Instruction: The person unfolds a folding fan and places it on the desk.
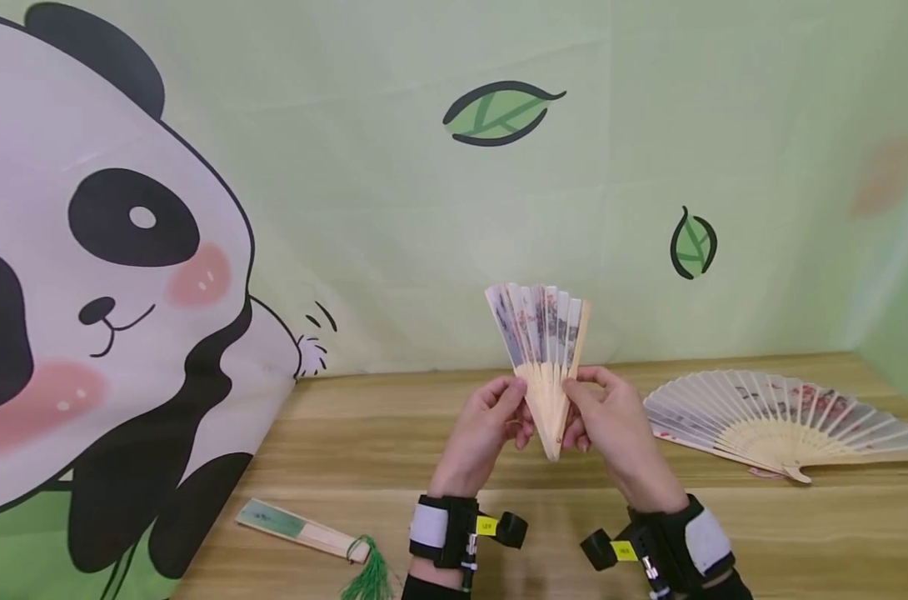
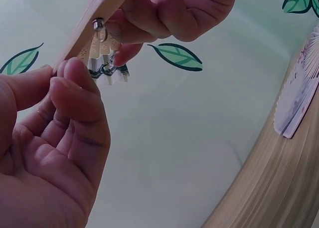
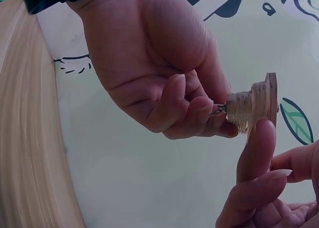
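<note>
A partly spread folding fan [image 1: 550,358] with pale wooden ribs and a flower-printed leaf is held upright above the table. My left hand [image 1: 491,412] pinches its left edge between thumb and fingers. On its right edge, my right hand [image 1: 611,417] grips with the thumb in front. Seen from below in the left wrist view, the fan's wooden guard [image 2: 87,28] carries a metal rivet with a small ring. From the right wrist view, the stacked rib ends [image 3: 249,106] lie between both hands; most of the leaf is hidden there.
A second fan [image 1: 784,417], fully spread with red blossoms, lies on the wooden table [image 1: 334,433] at right. A closed green fan [image 1: 296,529] with a green tassel [image 1: 371,575] lies front left. A light green panda-print backdrop [image 1: 394,250] stands behind the table.
</note>
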